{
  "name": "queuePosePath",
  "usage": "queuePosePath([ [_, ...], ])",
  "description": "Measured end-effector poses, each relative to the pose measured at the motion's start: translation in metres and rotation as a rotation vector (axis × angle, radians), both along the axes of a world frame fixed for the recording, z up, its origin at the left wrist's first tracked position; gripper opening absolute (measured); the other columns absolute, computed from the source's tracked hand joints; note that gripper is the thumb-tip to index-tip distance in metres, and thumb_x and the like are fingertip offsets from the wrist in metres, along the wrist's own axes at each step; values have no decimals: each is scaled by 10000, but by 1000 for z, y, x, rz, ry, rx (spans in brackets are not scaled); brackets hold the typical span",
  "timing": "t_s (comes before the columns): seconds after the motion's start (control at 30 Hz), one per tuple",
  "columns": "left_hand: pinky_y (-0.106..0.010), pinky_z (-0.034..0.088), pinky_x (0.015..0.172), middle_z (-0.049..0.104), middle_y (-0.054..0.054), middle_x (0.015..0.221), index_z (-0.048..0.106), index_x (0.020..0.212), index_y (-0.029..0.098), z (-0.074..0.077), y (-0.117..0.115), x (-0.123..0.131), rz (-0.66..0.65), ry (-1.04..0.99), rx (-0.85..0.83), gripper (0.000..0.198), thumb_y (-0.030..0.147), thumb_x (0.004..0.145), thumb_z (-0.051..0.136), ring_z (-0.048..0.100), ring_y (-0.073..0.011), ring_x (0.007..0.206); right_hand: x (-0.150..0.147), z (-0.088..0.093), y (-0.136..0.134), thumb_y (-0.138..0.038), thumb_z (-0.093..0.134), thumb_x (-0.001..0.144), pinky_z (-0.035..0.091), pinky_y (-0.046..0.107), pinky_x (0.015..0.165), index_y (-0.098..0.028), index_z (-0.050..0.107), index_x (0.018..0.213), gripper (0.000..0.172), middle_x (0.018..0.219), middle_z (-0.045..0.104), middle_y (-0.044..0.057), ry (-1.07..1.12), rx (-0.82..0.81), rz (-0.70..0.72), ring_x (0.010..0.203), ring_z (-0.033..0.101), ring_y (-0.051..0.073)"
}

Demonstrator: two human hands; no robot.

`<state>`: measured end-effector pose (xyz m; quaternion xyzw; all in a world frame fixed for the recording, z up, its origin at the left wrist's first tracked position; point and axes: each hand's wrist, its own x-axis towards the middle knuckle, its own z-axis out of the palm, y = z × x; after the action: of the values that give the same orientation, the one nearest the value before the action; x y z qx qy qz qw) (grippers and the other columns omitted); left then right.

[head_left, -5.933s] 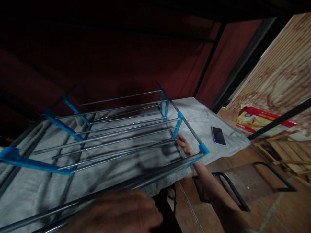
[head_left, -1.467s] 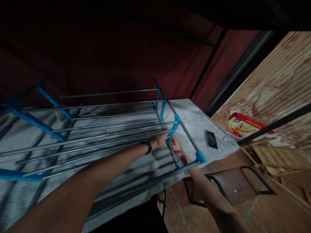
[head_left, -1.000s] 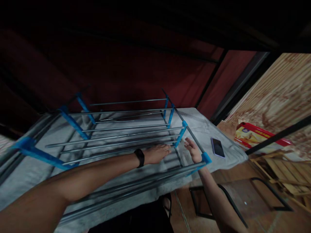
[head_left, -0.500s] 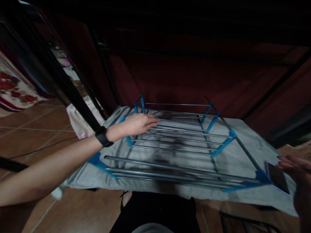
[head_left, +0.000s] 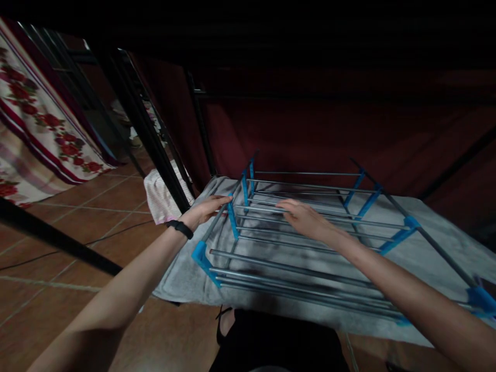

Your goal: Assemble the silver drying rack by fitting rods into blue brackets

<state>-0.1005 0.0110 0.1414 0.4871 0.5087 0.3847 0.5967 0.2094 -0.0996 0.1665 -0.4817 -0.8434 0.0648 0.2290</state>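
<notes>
A metal drying rack (head_left: 294,269) with grey tubes and blue plastic brackets lies on a grey blanket (head_left: 182,281). My left hand (head_left: 207,209), with a black band on its wrist, is closed round the rack's left side tube by a blue bracket (head_left: 233,219). Over the middle bars is my right hand (head_left: 302,218), its fingers stretched to the left and nothing held in them. Whether it touches the bars I cannot tell. My right forearm hides part of the rack's near right bars.
Black metal posts (head_left: 151,134) stand at the left, and a dark red curtain (head_left: 294,134) hangs behind. A pale striped cloth (head_left: 163,194) droops beside a post. Flowered fabric (head_left: 50,124) hangs at far left over the tiled floor (head_left: 73,232), where a thin cable (head_left: 116,232) lies.
My right hand has come from the far right, beside a flat phone-like object, to above the middle bars. My left hand has drawn back from the bars onto the rack's left side. The view has turned left.
</notes>
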Motion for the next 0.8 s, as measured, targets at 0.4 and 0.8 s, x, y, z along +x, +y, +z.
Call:
queuePosePath([
  [0.4,-336,491,704,700,-98,870,657,828,192,-13,1,13,29,130,-2,280,458,751,615,669,-283,928,-81,-35,68,-151,328,982,453,328,851,-182,599,1158,325,1171,634,125,-398,-157,-130,1074,613,234],
  [0.8,-331,476,772,706,-72,934,686,951,206,-9,-4,21,40,52,25,300,420,756,611,660,-274,1019,-72,-29,68,-151,324,1003,407,267,768,-173,558,1155,280,1130,580,101,-288,-112,-67,974,598,184],
])
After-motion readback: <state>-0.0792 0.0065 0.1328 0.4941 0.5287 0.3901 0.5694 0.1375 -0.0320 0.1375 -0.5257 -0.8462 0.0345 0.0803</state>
